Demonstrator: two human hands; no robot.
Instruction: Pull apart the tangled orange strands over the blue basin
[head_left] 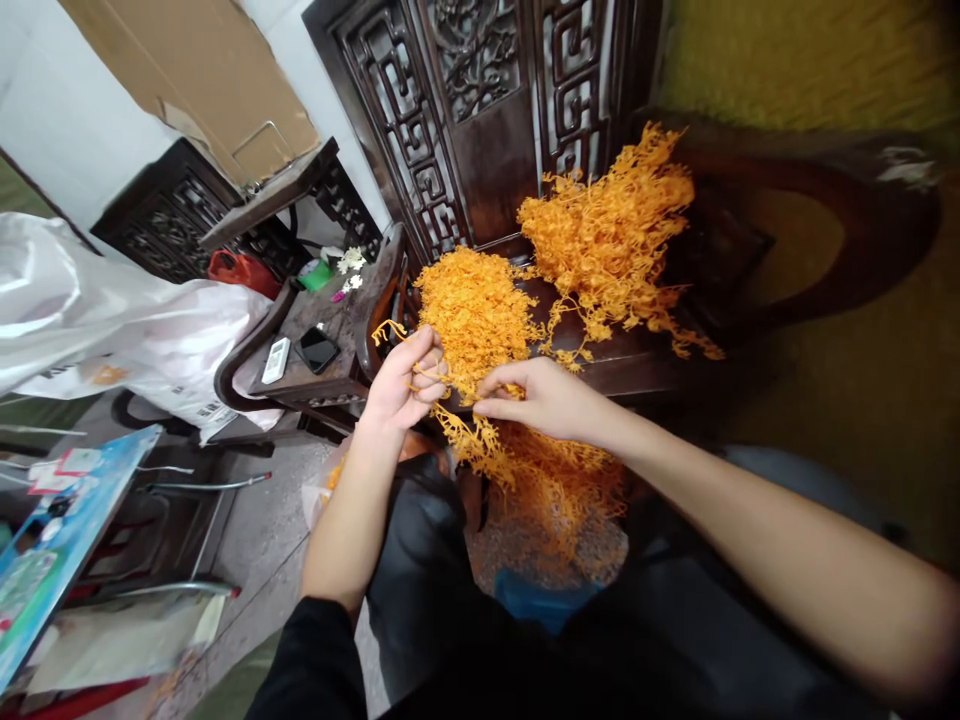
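My left hand [411,380] is closed around the thin stem of an orange plastic flower sprig [388,330], whose end sticks out above the thumb. Close to its right, my right hand [525,395] has its fingers curled, thumb and fingertip nearly together; what lies between them is hard to make out. Behind both hands, a rounded pile of small orange plastic flowers [476,300] sits on the dark wooden seat [622,372]. A looser heap of orange sprigs [607,235] lies farther right. More orange sprigs [555,490] hang or lie below the hands, between the knees.
On a side table at left lie a phone [318,349], a small white device [276,360] and a green roll [315,274]. White plastic bags [172,330] bulge beside it. The carved chair back [487,160] rises behind the piles. Something blue [540,598] is on the floor below.
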